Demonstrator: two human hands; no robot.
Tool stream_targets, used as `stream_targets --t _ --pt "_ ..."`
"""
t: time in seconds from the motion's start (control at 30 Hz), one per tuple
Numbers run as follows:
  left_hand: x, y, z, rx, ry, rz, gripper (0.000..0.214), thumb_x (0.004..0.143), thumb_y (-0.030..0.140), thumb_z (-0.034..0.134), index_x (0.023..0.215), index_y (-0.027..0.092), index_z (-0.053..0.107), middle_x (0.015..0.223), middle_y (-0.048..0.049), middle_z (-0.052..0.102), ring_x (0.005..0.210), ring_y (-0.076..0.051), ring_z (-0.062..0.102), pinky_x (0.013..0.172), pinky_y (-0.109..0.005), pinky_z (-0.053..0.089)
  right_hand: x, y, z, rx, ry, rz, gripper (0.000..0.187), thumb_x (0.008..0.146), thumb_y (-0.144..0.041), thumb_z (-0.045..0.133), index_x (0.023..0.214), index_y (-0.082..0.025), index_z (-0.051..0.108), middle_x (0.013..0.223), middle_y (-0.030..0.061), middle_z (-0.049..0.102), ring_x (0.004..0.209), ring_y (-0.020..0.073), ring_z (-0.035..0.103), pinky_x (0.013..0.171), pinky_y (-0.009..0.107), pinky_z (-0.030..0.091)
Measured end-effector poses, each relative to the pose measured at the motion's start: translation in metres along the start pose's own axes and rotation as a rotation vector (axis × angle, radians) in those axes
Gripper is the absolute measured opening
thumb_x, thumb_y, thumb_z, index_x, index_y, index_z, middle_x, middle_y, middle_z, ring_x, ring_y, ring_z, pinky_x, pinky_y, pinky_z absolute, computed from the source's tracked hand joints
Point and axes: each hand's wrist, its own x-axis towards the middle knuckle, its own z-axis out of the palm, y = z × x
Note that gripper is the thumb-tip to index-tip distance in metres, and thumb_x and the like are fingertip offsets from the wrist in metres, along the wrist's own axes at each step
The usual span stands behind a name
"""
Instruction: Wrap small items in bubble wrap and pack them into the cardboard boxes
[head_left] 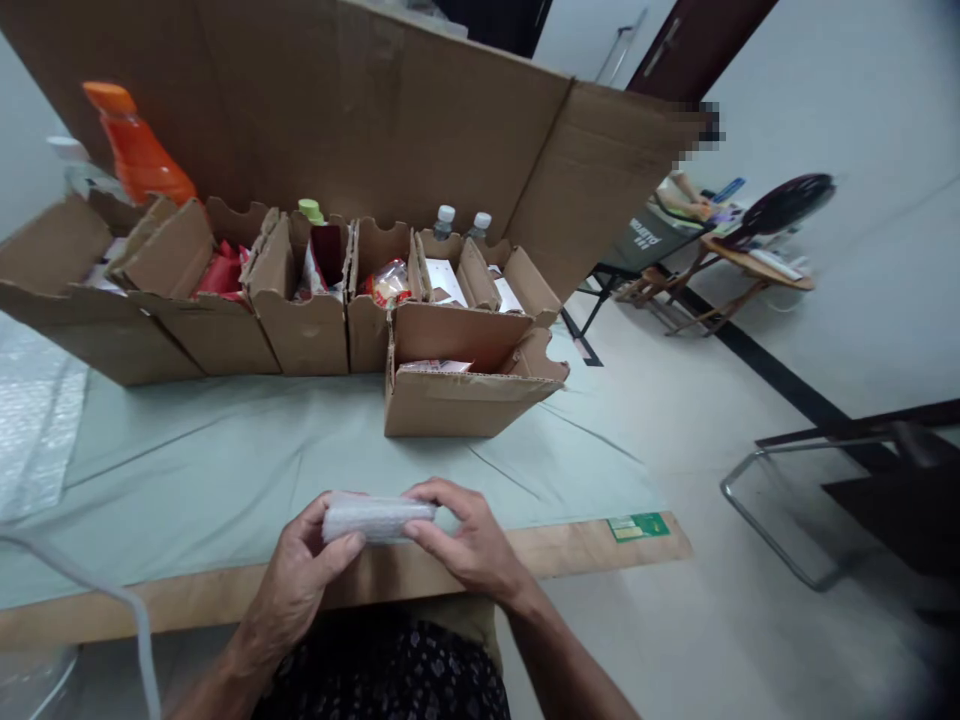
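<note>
Between my two hands, above the table's front edge, is a small flat package in bubble wrap (375, 518). My left hand (307, 560) grips its left end, thumb on the near side. At the right end, my right hand (465, 535) pinches it between thumb and fingers. What the wrap encloses cannot be made out. Beyond my hands stands an open cardboard box (457, 405) with a red and white packet (435, 367) showing inside. A sheet of bubble wrap (34, 420) lies on the table's left side.
Behind are several open cardboard bins (311, 335) in a row, holding packets. An orange bottle (139, 150) stands behind them, before a tall cardboard panel (360, 110). A grey cable (112, 585) crosses the left front. To the right are a chair (772, 500) and a fan (787, 205).
</note>
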Motion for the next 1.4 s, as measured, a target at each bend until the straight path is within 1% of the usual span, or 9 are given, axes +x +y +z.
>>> stream_targets --t 0.23,0.33,0.53,0.7,0.87,1.03,1.17,1.3,1.4 --pt "0.030 0.009 -0.008 0.463 0.076 0.232 0.024 0.085 0.042 0.069 0.097 0.022 0.076 0.106 -0.0098 0.077 0.098 -0.026 0.072 0.087 -0.037 0.060 0.037 -0.071 -0.165 -0.637 0.385 -0.173 0.020 0.093 -0.040 0.065 0.106 -0.027 0.073 0.092 0.0044 0.075 0.076 0.0198 0.068 0.069 0.034 0.054" --pt "0.043 -0.004 -0.004 0.640 0.135 0.336 0.023 0.087 0.042 0.065 0.097 0.024 0.076 0.104 -0.0073 0.079 0.099 -0.026 0.074 0.086 -0.036 0.060 0.082 -0.077 -0.199 -1.061 0.286 -0.093 0.016 0.091 -0.035 0.066 0.097 -0.023 0.075 0.077 0.0036 0.072 0.064 0.0179 0.064 0.063 0.032 0.047" --pt "0.059 -0.026 0.006 0.790 0.092 0.549 0.014 0.088 0.029 0.063 0.094 0.027 0.075 0.100 -0.0041 0.079 0.093 -0.022 0.076 0.077 -0.031 0.062 0.171 -0.027 -0.173 -1.323 -0.248 0.128 0.021 0.073 -0.027 0.083 0.059 -0.018 0.068 0.063 0.0095 0.069 0.069 0.0272 0.070 0.065 0.035 0.050" --pt "0.061 -0.032 0.003 0.798 0.075 0.487 0.015 0.088 0.030 0.063 0.095 0.029 0.076 0.102 -0.0045 0.079 0.093 -0.024 0.076 0.069 -0.029 0.063 0.194 0.013 -0.145 -1.282 -0.380 0.155 0.003 0.076 -0.019 0.079 0.075 -0.017 0.077 0.078 0.0136 0.077 0.081 0.0294 0.075 0.074 0.038 0.054" --pt "0.064 -0.031 0.007 0.766 0.065 0.478 0.015 0.087 0.031 0.064 0.093 0.030 0.077 0.099 -0.0043 0.079 0.090 -0.024 0.077 0.063 -0.029 0.063 0.188 0.012 -0.146 -1.227 -0.589 0.187 0.017 0.091 -0.014 0.063 0.090 -0.016 0.079 0.085 0.0115 0.079 0.074 0.0240 0.074 0.065 0.033 0.050" --pt "0.063 -0.022 0.009 0.776 0.075 0.412 0.020 0.088 0.036 0.064 0.103 0.029 0.075 0.115 -0.0074 0.075 0.102 -0.027 0.073 0.041 -0.021 0.050 0.147 -0.026 -0.184 -1.118 -0.275 0.003 0.032 0.088 -0.012 0.062 0.116 -0.022 0.074 0.103 0.0061 0.080 0.085 0.0215 0.073 0.070 0.030 0.051" --pt "0.066 -0.010 0.011 0.753 0.102 0.380 0.041 0.091 0.039 0.062 0.131 0.031 0.063 0.133 -0.0090 0.067 0.104 -0.026 0.071 0.075 -0.034 0.063 0.075 -0.037 -0.222 -1.072 0.172 0.010 0.022 0.096 -0.029 0.055 0.101 -0.025 0.075 0.089 0.0051 0.080 0.074 0.0210 0.073 0.064 0.032 0.052" --pt "0.093 0.004 0.034 0.659 0.090 0.321 0.074 0.089 0.041 0.066 0.155 0.031 0.035 0.154 -0.0135 0.049 0.131 -0.031 0.058 0.102 -0.048 0.054 0.045 0.017 -0.206 -0.772 0.110 0.154 0.033 0.087 -0.036 0.068 0.115 -0.022 0.071 0.104 0.0069 0.080 0.080 0.0218 0.073 0.069 0.034 0.058" --pt "0.123 0.007 0.061 0.565 0.042 0.383 0.079 0.081 0.036 0.073 0.151 0.026 0.038 0.151 -0.0146 0.050 0.136 -0.031 0.053 0.110 -0.050 0.048 0.058 0.066 -0.168 -0.490 0.068 0.137 0.034 0.081 -0.031 0.071 0.112 -0.016 0.072 0.116 0.0102 0.077 0.100 0.0256 0.072 0.085 0.038 0.059"
